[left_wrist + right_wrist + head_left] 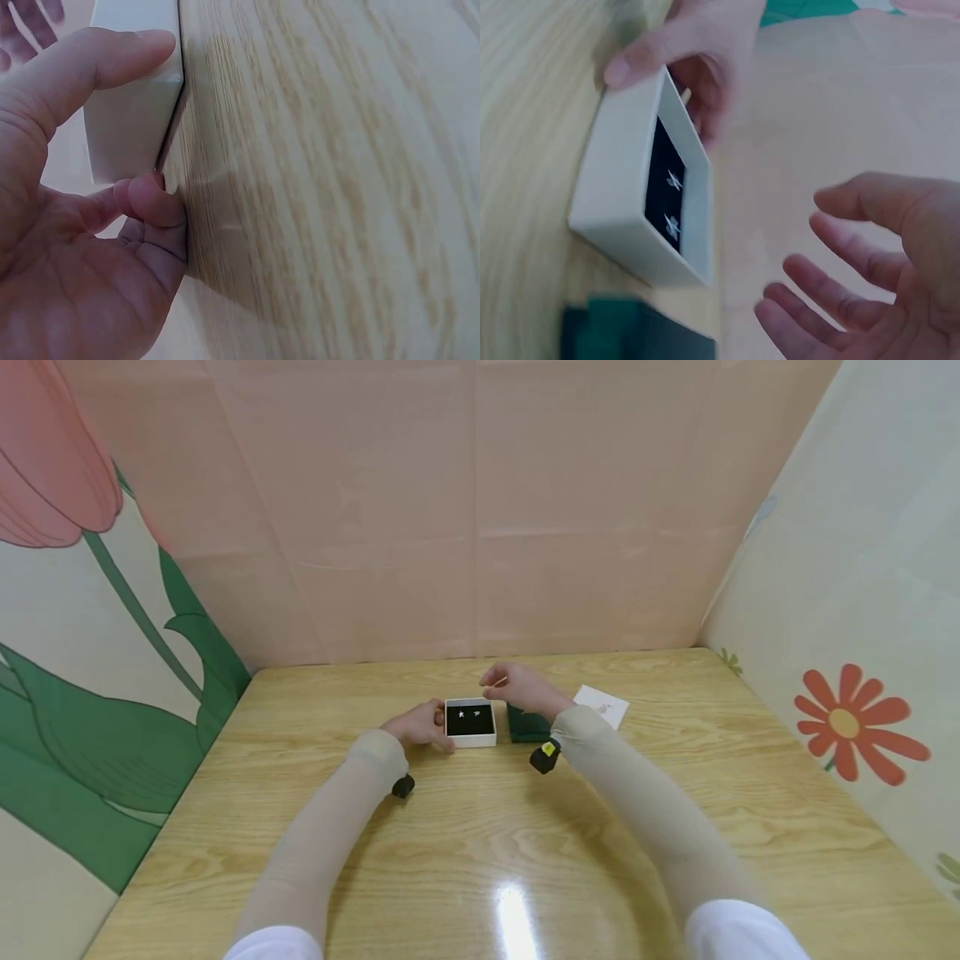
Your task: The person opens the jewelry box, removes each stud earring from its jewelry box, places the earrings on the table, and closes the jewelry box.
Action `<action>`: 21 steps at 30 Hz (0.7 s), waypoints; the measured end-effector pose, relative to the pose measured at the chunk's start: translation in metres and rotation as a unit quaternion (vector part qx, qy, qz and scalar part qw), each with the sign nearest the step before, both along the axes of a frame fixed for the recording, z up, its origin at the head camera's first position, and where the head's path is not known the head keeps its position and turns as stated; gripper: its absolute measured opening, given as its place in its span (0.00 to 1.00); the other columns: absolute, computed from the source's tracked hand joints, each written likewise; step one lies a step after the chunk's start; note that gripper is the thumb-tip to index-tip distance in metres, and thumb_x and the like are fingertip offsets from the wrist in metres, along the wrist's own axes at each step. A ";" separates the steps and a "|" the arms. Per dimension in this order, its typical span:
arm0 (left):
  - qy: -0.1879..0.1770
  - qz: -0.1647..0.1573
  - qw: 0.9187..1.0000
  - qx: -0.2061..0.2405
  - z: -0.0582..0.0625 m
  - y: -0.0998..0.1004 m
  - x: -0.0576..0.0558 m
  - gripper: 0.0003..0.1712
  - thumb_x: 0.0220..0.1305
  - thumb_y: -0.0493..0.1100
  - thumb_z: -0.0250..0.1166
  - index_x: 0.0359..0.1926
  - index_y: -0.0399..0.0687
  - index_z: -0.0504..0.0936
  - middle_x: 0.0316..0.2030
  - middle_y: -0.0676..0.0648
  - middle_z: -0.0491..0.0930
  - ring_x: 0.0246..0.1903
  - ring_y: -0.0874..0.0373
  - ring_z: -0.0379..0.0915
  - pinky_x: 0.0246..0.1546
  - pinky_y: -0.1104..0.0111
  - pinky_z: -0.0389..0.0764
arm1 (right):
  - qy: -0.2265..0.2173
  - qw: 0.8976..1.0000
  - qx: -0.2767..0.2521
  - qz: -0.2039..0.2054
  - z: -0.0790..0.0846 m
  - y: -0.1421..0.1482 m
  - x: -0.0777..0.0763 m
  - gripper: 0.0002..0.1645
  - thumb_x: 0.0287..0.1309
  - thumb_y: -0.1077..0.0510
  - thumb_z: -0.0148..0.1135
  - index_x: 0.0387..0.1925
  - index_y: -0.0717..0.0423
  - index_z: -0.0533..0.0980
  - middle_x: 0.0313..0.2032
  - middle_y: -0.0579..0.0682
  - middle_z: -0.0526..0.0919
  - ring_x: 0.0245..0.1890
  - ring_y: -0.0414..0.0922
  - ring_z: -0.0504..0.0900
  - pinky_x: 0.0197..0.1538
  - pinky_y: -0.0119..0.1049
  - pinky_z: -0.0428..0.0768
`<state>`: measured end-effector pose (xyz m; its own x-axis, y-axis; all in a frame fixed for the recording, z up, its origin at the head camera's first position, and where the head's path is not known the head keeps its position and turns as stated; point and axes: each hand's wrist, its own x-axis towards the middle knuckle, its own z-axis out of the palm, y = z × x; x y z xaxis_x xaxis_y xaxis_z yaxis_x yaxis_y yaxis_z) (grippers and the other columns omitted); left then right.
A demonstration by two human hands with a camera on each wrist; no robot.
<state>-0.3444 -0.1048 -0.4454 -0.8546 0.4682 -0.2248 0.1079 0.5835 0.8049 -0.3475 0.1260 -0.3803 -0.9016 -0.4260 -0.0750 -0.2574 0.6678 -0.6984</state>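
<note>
A small white jewelry box [471, 741] sits uncovered on the table, its black insert [664, 169] carrying two silver star-shaped stud earrings [673, 180]. My left hand [422, 727] grips the box at its near left corner. In the left wrist view the thumb [135, 60] lies along one side of the box while curled fingers [154, 199] meet the adjoining side. Just above the box's far right corner hovers my right hand [528, 689]. Its fingers are loosely bent and spread, with nothing between them in the right wrist view.
Right of the white box lies a dark green item [527, 727], partly hidden under my right hand and wrist. Beyond it a white card [606, 703] rests on the wooden table [465, 827]. A pink backdrop [472, 527] rises at the table's far edge, with printed panels on both sides.
</note>
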 end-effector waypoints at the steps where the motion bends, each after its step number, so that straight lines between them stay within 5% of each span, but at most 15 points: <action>1: 0.000 0.000 1.000 0.000 0.000 0.000 0.000 0.43 0.45 0.31 0.73 0.61 0.31 0.61 0.48 0.38 0.75 0.45 0.54 0.69 0.53 0.66 0.68 | -0.004 1.000 -0.008 -0.005 -0.003 -0.004 -0.003 0.19 0.64 0.55 0.59 0.53 0.60 0.75 0.52 0.55 0.77 0.55 0.52 0.76 0.46 0.42 0.77; 7: 0.000 -0.005 1.000 0.003 0.003 0.000 0.000 0.43 0.45 0.31 0.73 0.61 0.31 0.60 0.48 0.37 0.76 0.45 0.54 0.70 0.53 0.66 0.68 | -0.013 0.999 -0.012 -0.032 -0.013 -0.021 -0.009 0.15 0.61 0.60 0.62 0.49 0.61 0.77 0.50 0.55 0.78 0.51 0.50 0.76 0.56 0.45 0.73; 14: 0.009 -0.001 1.000 -0.004 0.004 0.001 0.001 0.41 0.45 0.31 0.73 0.59 0.31 0.62 0.41 0.43 0.73 0.40 0.56 0.67 0.44 0.71 0.66 | 0.021 0.997 0.065 -0.038 -0.018 -0.033 -0.009 0.06 0.58 0.62 0.63 0.38 0.58 0.80 0.40 0.52 0.83 0.39 0.45 0.76 0.47 0.40 0.74; 21: 0.008 -0.019 1.000 0.010 0.000 -0.004 -0.003 0.42 0.41 0.36 0.77 0.56 0.32 0.64 0.41 0.41 0.73 0.39 0.54 0.68 0.43 0.67 0.70 | 0.009 0.996 0.084 -0.038 -0.024 -0.038 -0.007 0.07 0.56 0.65 0.65 0.39 0.60 0.81 0.39 0.51 0.83 0.39 0.45 0.77 0.47 0.40 0.76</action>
